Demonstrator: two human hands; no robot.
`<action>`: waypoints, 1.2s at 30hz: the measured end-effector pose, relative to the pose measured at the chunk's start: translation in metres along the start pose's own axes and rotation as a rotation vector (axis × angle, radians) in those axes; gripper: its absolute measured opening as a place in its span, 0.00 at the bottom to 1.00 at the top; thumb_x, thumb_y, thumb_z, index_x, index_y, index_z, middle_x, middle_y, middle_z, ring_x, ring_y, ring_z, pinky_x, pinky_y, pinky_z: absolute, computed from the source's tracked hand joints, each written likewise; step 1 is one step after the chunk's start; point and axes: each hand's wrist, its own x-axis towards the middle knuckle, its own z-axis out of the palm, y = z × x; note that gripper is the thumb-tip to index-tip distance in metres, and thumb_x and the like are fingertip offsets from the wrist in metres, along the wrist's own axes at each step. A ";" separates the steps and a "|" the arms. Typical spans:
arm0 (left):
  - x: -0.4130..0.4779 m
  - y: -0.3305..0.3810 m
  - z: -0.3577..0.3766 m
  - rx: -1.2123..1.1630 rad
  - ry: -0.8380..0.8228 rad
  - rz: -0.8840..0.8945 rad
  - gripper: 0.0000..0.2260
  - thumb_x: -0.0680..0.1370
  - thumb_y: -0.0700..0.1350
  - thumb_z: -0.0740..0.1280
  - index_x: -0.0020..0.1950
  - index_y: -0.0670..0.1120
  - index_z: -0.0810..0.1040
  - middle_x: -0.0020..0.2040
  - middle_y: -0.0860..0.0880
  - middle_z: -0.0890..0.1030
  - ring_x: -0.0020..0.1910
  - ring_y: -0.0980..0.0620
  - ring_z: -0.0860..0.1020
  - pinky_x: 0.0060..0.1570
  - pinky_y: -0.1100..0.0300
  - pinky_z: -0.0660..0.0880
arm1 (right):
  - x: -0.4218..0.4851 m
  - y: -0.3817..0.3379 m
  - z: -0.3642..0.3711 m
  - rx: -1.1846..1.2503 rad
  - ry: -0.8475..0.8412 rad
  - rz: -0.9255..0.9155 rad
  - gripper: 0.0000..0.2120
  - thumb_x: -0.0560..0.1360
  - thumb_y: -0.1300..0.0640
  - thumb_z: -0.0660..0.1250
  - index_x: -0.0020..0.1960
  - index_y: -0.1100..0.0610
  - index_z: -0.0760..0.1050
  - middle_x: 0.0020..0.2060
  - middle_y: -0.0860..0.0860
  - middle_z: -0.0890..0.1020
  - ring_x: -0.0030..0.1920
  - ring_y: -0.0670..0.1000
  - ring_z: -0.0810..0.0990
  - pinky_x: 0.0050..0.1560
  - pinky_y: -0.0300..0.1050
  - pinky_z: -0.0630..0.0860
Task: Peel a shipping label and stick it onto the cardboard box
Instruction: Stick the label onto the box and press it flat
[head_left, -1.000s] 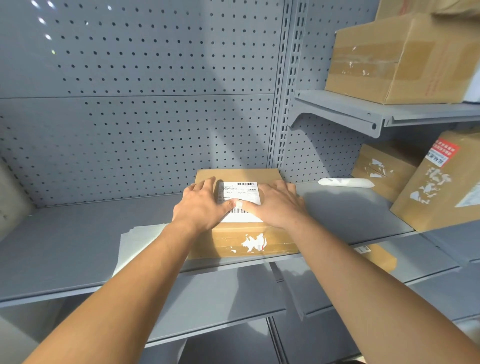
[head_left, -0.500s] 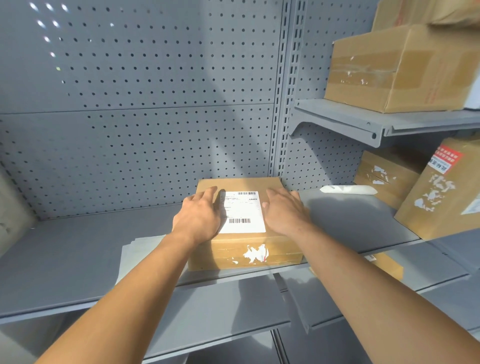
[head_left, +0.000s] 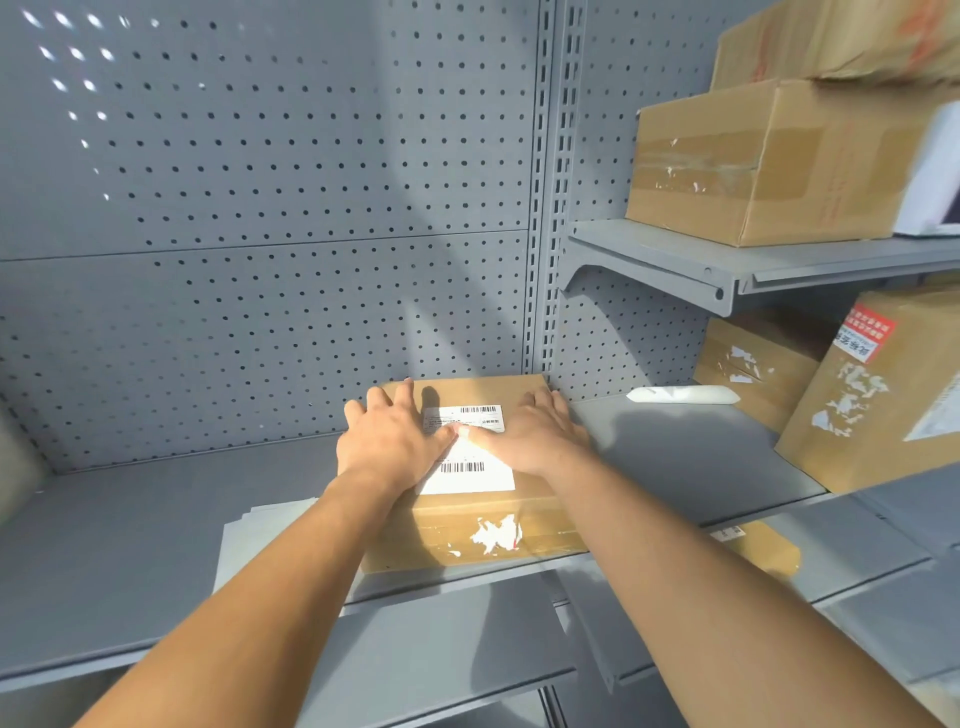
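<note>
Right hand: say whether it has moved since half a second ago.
Yes. The right hand slid left across the label on the box; its thumb now meets the left hand mid-label.

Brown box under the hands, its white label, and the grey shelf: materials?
Brown box: looks like corrugated cardboard, matte, with glossy tape strips and torn white sticker scraps on the front. White rectangular label: probably matte paper, printed with barcodes, lying flat. Grey shelf: likely painted sheet metal, smooth satin finish, folded edges, perforated back panel.
</note>
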 end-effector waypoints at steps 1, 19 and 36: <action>0.001 -0.001 0.000 -0.022 -0.001 -0.010 0.42 0.75 0.73 0.60 0.83 0.53 0.54 0.73 0.45 0.67 0.73 0.39 0.62 0.59 0.42 0.75 | 0.002 0.001 0.002 0.001 0.013 0.004 0.56 0.69 0.22 0.55 0.82 0.59 0.49 0.83 0.54 0.46 0.82 0.56 0.44 0.76 0.58 0.56; 0.005 -0.007 0.004 -0.099 -0.073 0.042 0.37 0.76 0.70 0.60 0.79 0.51 0.61 0.77 0.51 0.69 0.76 0.41 0.60 0.67 0.40 0.69 | -0.003 0.001 0.003 -0.060 0.063 -0.021 0.59 0.66 0.18 0.51 0.81 0.59 0.52 0.82 0.55 0.52 0.81 0.57 0.50 0.74 0.59 0.62; 0.015 -0.008 0.009 0.002 -0.098 0.141 0.26 0.85 0.49 0.49 0.84 0.49 0.52 0.82 0.44 0.62 0.82 0.43 0.58 0.77 0.46 0.60 | 0.011 -0.002 0.006 -0.117 0.275 -0.071 0.15 0.80 0.52 0.62 0.58 0.59 0.80 0.69 0.58 0.75 0.71 0.59 0.69 0.73 0.66 0.63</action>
